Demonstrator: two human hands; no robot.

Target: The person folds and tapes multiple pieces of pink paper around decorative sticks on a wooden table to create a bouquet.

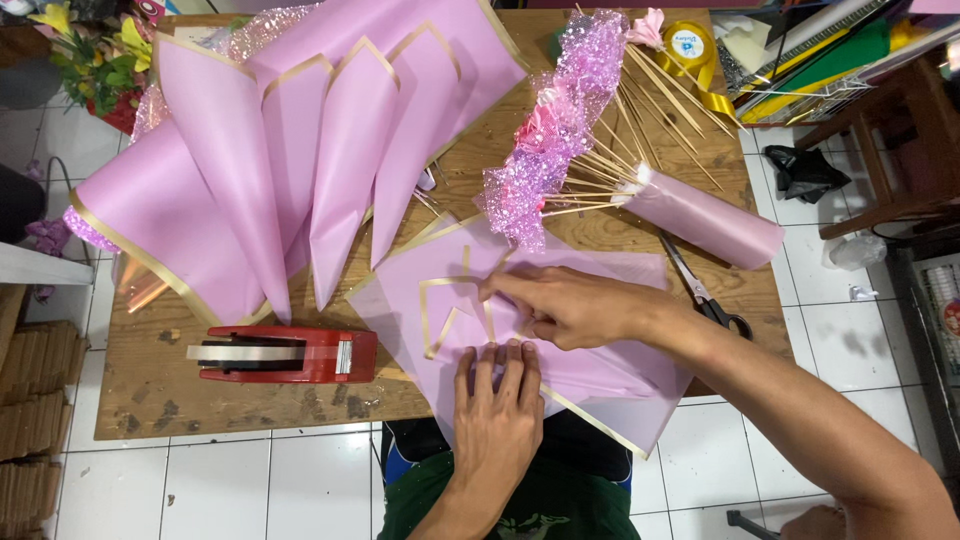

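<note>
Sheet in hand: a lilac wrapping-paper sheet with a thin gold border [600,375] lies at the near edge of the wooden table [130,390], its near corner hanging past that edge, just right of the red desk tape dispenser [290,355].
Left hand: the left hand [497,405] lies flat on the sheet, palm down, fingers together and pointing away from the body, pinning the paper.
Right hand: the right hand [570,305] reaches across just beyond the left, fingers extended and pressed along a gold-edged flap; whether it pinches the edge I cannot tell.
Doing the fold well: judging by the hands, keep the left palm heavy so the sheet cannot slide, line up the gold borders before creasing, then run the fingertips outward from the middle.
Beyond the dispenser: a fan of folded lilac paper cones [300,130].
Right of the dispenser, further back: a pink glitter mesh bundle on wooden skewers [555,130], a rolled lilac paper tube [710,220] and black-handled scissors [705,295].
</note>
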